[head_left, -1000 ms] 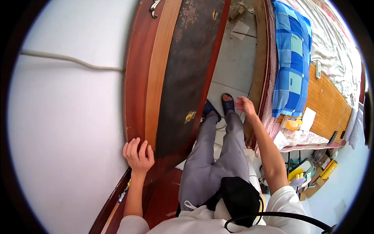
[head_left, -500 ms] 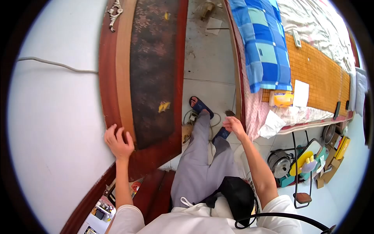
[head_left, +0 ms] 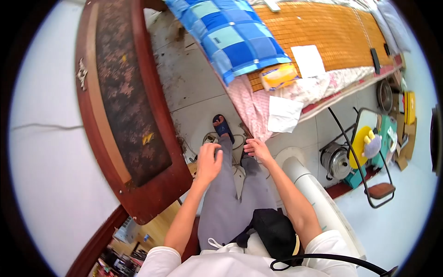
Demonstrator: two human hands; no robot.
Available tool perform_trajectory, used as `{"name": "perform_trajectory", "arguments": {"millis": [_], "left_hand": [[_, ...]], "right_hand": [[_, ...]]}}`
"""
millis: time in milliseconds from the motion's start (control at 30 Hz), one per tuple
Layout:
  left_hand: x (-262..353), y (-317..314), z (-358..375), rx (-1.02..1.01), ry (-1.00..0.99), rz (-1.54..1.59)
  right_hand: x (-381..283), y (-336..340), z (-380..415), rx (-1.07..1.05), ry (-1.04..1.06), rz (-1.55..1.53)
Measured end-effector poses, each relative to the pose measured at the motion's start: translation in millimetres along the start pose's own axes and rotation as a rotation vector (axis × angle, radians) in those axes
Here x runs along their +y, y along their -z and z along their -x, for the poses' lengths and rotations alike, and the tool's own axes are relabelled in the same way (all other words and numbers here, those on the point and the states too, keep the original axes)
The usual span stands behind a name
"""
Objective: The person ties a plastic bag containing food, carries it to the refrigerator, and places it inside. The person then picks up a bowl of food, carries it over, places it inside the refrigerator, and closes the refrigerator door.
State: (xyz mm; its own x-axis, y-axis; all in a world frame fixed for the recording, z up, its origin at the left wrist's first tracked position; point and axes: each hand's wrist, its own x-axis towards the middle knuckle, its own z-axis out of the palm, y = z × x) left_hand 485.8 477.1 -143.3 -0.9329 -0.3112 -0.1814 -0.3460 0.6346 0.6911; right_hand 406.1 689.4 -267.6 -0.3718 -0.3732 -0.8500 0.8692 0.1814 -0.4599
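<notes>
1. Wooden door (head_left: 127,99) is seen in the head view, standing along the wall, with its near end just beside the left forearm; no finger is seen laid on it.
2. The left hand (head_left: 209,162) is held above the grey trousers (head_left: 219,207), its fingers loosely bent and released, with nothing seen in them.
3. The right hand (head_left: 259,150) is held just below the near corner of the bed (head_left: 334,99), where a pink cloth (head_left: 251,106) is draped; its fingers are slack and partly curled, with nothing seen between them. Contact with the cloth cannot be told.
4. At that corner, a white paper (head_left: 284,114) is seen lapping over the edge; it could be brushed off if the right arm were swung upward.
5. Beside the slipper (head_left: 223,129), a corded block (head_left: 211,138) is seen on the floor; a foot could be snagged if the cords were stepped into.
6. The left elbow or knuckles could be knocked against the door's near corner by a careless turn, since little room is left there.
</notes>
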Motion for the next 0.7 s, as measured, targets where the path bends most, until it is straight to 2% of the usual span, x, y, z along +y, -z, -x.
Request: {"name": "perform_trajectory", "arguments": {"millis": [133,200,267,333,367,400,433,467,500,567,600,667,700], "left_hand": [[15.7,-64.9,-14.3,-0.194,-0.041,0.028],[8.0,-93.1,-28.2,-0.282,0.139,0.127],[-13.3,-110.6,-30.4,-0.321,0.196,0.146],[-33.3,-133.7,-59.3,-0.352,0.522,0.408],[-59.7,-148.8,-52.4,-0.32,0.476,0.462],[-66.5,-158.6,-77.3,-0.309,0.44,0.469],[-70.9,-159.7,-93.2,-0.292,0.584,0.521],[-75.7,-158.4,-78.7,-0.286,0.745,0.572],[-69.7,-157.8,-119.1,-0.3,0.772,0.58],[-73.8,-152.0,-102.9,-0.356,0.878,0.553],[-79.0,-155.9,-128.4,-0.362,0.856,0.534],[-90.6,-154.0,-124.6,-0.36,0.867,0.551],[-89.7,-159.2,-136.4,-0.373,0.863,0.563]], "right_hand": [[29.2,60.7,17.5,0.241,-0.007,-0.155],[51.9,89.0,24.0,0.338,-0.046,-0.241],[80.5,108.1,28.9,0.443,-0.113,-0.319],[88.5,123.5,15.3,0.474,-0.112,-0.372],[97.1,123.9,21.9,0.466,-0.107,-0.374],[88.8,130.4,13.8,0.469,-0.147,-0.398],[90.3,132.0,15.6,0.464,-0.201,-0.418],[141.5,134.7,28.6,0.484,-0.261,-0.462],[132.3,151.1,-20.6,0.478,-0.233,-0.495],[119.7,140.3,-13.7,0.51,-0.19,-0.479],[98.5,140.3,-30.9,0.511,-0.143,-0.495],[95.3,132.5,-26.7,0.559,-0.218,-0.515],[86.3,130.2,-33.9,0.541,-0.159,-0.564]]}}
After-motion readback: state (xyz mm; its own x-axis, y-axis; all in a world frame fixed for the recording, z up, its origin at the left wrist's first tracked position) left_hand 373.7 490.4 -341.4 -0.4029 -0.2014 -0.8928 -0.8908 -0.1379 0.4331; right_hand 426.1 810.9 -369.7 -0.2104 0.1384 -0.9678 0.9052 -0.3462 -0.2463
